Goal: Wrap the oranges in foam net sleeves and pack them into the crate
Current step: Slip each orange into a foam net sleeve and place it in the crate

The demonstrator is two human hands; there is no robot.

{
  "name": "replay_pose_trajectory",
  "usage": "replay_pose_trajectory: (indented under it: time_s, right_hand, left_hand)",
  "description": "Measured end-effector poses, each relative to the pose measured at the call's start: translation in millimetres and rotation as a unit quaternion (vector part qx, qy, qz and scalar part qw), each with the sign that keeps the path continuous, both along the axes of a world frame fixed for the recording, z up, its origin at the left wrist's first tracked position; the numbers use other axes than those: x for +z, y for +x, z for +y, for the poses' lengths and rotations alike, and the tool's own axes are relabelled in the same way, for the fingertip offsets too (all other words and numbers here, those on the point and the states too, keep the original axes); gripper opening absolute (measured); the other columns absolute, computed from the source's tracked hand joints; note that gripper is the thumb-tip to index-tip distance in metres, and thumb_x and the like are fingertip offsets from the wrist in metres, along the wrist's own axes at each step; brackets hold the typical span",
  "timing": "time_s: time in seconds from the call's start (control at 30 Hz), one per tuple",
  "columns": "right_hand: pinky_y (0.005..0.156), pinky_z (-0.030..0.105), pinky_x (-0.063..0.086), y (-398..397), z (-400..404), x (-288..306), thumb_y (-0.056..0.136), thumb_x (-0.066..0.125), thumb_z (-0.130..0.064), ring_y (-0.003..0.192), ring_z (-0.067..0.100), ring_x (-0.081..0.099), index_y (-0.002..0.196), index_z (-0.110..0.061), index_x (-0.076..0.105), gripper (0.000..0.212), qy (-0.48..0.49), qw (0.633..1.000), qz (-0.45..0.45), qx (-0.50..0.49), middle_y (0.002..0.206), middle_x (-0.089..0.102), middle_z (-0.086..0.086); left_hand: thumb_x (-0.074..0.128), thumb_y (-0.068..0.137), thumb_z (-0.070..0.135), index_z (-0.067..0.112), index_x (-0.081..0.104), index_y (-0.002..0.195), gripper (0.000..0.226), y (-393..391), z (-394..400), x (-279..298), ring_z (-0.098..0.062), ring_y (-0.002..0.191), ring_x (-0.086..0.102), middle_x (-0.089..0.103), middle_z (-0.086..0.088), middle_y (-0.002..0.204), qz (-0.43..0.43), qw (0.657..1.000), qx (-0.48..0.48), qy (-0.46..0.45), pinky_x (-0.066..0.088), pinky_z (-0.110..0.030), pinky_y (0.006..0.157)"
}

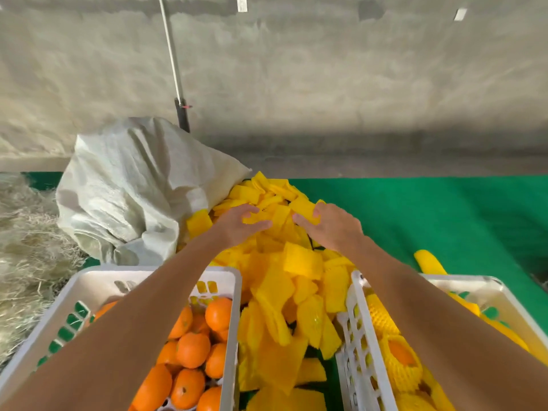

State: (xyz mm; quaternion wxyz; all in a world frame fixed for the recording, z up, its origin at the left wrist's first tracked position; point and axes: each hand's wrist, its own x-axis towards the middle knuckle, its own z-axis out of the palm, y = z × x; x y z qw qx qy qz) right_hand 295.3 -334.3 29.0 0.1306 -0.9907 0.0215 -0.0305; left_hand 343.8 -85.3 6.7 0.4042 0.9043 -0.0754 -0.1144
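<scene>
A heap of flat yellow foam net sleeves (299,262) spills from a white woven sack (130,188) down between two white crates. Both my arms reach out over the far part of the heap. My left hand (240,223) lies on the sleeves with fingers loosely bent. My right hand (329,223) curls its fingers over a sleeve near the top of the pile. The left crate (234,292) holds several bare oranges (192,348). In the right crate (360,321) lie oranges wrapped in yellow net (400,357).
A green mat (430,215) covers the floor to the right and behind. Dry straw (26,247) lies at the left. A grey wall with a thin pole (173,63) stands behind. One more yellow sleeve (430,262) lies beyond the right crate.
</scene>
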Motion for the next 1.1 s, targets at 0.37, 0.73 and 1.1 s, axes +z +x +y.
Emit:
replay_pose_trajectory:
  time_s: [0.37, 0.73, 1.1]
  right_hand:
    - [0.120, 0.051, 0.030, 108.0, 38.4, -156.5, 0.084, 0.058, -0.078, 0.151, 0.033, 0.027, 0.161, -0.029, 0.023, 0.097, 0.022, 0.941, 0.335, 0.048, 0.168, 0.021, 0.007]
    - [0.114, 0.047, 0.033, 16.6, 63.6, -149.9, 0.099, 0.035, -0.068, 0.145, 0.034, 0.038, 0.157, -0.023, 0.034, 0.073, -0.060, 0.899, 0.431, 0.045, 0.161, 0.037, 0.010]
    - [0.109, 0.048, 0.041, -114.2, 65.8, -50.8, 0.063, 0.074, -0.081, 0.141, 0.033, 0.044, 0.155, -0.029, 0.037, 0.112, -0.078, 0.918, 0.380, 0.080, 0.158, 0.043, 0.004]
  left_hand:
    - [0.070, 0.056, 0.092, 0.035, -0.021, 0.160, 0.149, 78.1, -7.1, -88.9, -0.044, 0.152, 0.026, 0.016, -0.015, 0.170, 0.155, 0.888, -0.107, 0.420, 0.033, -0.058, 0.118]
    - [0.058, 0.100, 0.025, 0.026, 0.023, 0.163, 0.072, 6.6, -70.0, -48.7, -0.033, 0.138, 0.045, 0.034, -0.008, 0.163, 0.149, 0.838, -0.286, 0.441, 0.042, -0.034, 0.085]
    - [0.051, 0.102, 0.028, 0.007, 0.064, 0.129, 0.037, -133.8, -70.7, -7.1, -0.034, 0.116, 0.063, 0.065, -0.015, 0.133, 0.075, 0.882, -0.272, 0.378, 0.053, -0.047, 0.099]
